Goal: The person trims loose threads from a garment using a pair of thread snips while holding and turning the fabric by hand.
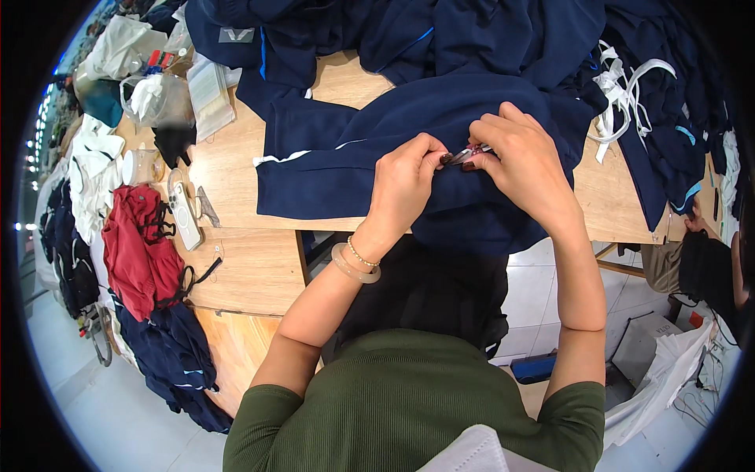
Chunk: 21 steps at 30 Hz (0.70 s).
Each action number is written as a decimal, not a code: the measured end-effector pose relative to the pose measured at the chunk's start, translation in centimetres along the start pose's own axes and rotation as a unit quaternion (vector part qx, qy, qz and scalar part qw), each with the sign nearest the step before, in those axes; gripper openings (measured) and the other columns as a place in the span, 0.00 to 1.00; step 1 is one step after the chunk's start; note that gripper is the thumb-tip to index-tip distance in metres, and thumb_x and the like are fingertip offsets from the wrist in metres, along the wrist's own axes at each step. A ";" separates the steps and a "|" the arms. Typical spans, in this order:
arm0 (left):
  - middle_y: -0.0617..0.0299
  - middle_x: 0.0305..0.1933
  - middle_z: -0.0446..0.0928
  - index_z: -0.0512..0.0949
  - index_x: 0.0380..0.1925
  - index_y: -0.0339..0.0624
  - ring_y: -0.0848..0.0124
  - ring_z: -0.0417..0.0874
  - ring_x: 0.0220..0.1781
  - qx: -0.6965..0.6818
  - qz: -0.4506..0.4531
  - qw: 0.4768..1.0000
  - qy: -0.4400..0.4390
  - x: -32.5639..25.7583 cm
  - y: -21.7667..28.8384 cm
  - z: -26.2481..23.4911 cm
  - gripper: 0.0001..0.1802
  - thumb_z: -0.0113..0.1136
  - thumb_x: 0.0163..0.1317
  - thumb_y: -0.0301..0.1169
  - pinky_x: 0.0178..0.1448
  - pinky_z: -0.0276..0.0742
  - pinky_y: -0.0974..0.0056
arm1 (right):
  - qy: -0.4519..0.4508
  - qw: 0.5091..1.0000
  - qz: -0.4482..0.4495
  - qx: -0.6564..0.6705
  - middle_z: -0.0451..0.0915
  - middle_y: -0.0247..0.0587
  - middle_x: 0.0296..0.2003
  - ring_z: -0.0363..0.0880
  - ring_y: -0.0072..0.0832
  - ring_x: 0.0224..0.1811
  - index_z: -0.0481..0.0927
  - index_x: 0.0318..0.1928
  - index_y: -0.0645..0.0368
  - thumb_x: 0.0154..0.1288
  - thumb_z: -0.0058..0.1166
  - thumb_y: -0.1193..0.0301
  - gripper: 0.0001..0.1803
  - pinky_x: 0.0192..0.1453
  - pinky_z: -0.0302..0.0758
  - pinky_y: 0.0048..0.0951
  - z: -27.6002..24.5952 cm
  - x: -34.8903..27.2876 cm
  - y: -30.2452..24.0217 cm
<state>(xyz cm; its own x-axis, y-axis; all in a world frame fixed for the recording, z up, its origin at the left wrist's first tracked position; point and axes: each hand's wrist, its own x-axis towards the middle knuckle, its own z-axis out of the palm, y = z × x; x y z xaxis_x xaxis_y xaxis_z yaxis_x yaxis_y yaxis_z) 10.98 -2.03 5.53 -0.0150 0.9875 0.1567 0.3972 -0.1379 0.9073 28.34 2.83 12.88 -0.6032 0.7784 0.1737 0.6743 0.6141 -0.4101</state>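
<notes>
A pair of small metal snips (464,155) sits in my right hand (519,161), its fingers curled round the handles. The blades point left, to the fingertips of my left hand (403,175). That hand is closed in a pinch, and what lies between thumb and forefinger is too small to make out. Beneath both hands a navy garment (314,185) with white piping along one leg or sleeve lies across the wooden table (224,169). Part of the garment hangs over the table's near edge toward my lap.
More navy garments (487,39) are heaped along the far side. White straps (621,98) lie at the right. On the left are a phone (184,216), a red cloth item (141,252), a clear jar (143,167) and plastic bags (153,98). Another person's hand (696,219) shows far right.
</notes>
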 end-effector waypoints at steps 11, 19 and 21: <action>0.52 0.27 0.79 0.77 0.31 0.34 0.59 0.83 0.27 -0.019 0.009 1.000 0.019 0.0 0.0 0.1 0.03 0.58 0.64 0.22 0.32 0.77 0.63 | -0.016 0.999 -0.021 -0.032 0.78 0.37 0.29 0.72 0.36 0.37 0.78 0.30 0.60 0.51 0.64 0.75 0.08 0.43 0.70 0.34 0.2 0.5 -0.4; 0.55 0.34 0.83 0.79 0.36 0.34 0.64 0.84 0.36 0.163 -0.059 0.954 0.246 -1.3 -3.1 -11.7 0.14 0.47 0.74 0.31 0.41 0.77 0.62 | 0.201 0.942 0.228 0.146 0.76 0.30 0.28 0.72 0.21 0.33 0.75 0.34 0.62 0.62 0.64 0.71 0.11 0.39 0.69 0.26 -2.6 -3.4 4.1; 0.54 0.30 0.82 0.80 0.38 0.33 0.62 0.81 0.31 0.243 -0.105 0.910 0.318 -2.3 -7.9 -17.9 0.14 0.51 0.73 0.34 0.40 0.77 0.61 | 0.252 0.880 0.326 0.236 0.75 0.26 0.27 0.69 0.16 0.32 0.74 0.30 0.63 0.64 0.66 0.66 0.16 0.41 0.66 0.21 -2.5 -6.3 10.1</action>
<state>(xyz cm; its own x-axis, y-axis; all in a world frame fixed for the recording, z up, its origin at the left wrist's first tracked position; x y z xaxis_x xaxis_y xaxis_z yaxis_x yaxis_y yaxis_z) -8.55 -4.52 4.99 -0.6044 0.7228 0.3352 0.6814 0.2509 0.6876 40.06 4.43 9.90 0.1924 0.9772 0.0897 0.4835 -0.0148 -0.8752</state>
